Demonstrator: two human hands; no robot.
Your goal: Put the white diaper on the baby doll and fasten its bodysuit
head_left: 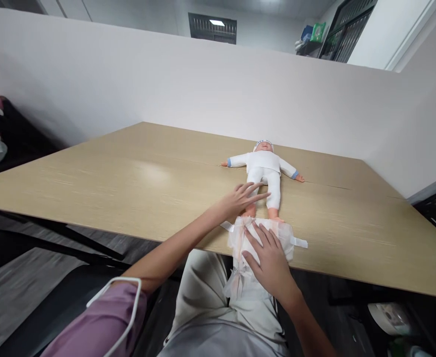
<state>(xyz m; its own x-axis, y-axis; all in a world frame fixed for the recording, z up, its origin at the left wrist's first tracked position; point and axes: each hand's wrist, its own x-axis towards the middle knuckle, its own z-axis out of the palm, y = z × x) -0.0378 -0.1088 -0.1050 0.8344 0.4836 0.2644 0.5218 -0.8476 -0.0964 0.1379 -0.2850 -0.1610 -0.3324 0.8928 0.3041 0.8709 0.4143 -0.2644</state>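
A baby doll (263,163) in a white suit with blue cuffs lies on its back, arms spread and feet toward me. My left hand (242,198), fingers spread, is over the doll's leg on the left; I cannot tell whether it touches. Below the feet a thin white diaper (285,235) is laid open, its side tabs sticking out left and right. Part of the diaper hangs past the table edge over my lap. My right hand (268,260) rests flat on the diaper with its fingers apart.
The doll lies on a wooden table (129,178) with a white partition (184,89) behind it. Dark bags (21,129) stand at the far left. A black chair (65,302) is beside me, and a pale round object (389,317) sits under the table at right.
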